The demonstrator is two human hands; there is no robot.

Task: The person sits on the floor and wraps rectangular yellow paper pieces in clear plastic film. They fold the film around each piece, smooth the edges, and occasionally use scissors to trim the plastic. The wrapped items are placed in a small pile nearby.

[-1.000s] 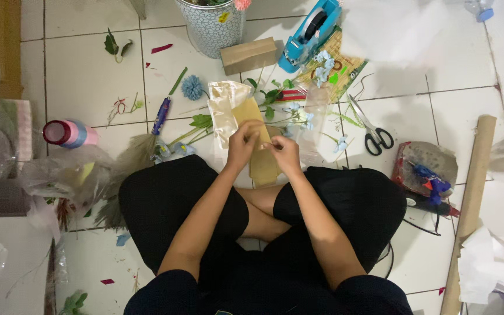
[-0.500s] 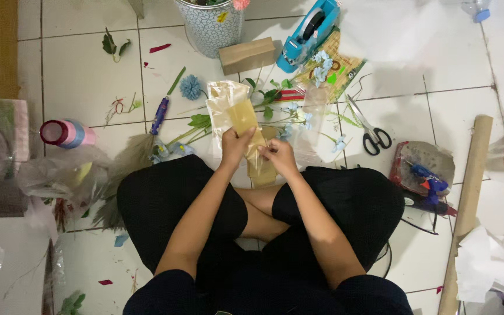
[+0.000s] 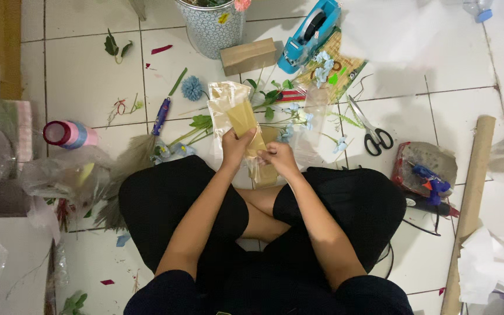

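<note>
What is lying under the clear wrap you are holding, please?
Under the wrap, green stems and blue flowers show on the floor; whatever lies beneath its gold sheet is covered.

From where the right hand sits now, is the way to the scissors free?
Probably yes. The right hand is busy on the tan strip, but only bare tile and thin flower stems lie between it and the scissors.

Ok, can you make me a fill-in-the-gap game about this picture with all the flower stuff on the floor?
1. Both hands, the left hand and the right hand, hold a strip of ____ coloured ribbon.
2. The scissors on the floor have ____ handles.
3. The tape dispenser beside the cardboard box is ____.
4. The person sits on a white ____ floor.

Missing words: gold; black; blue; tiled
</note>
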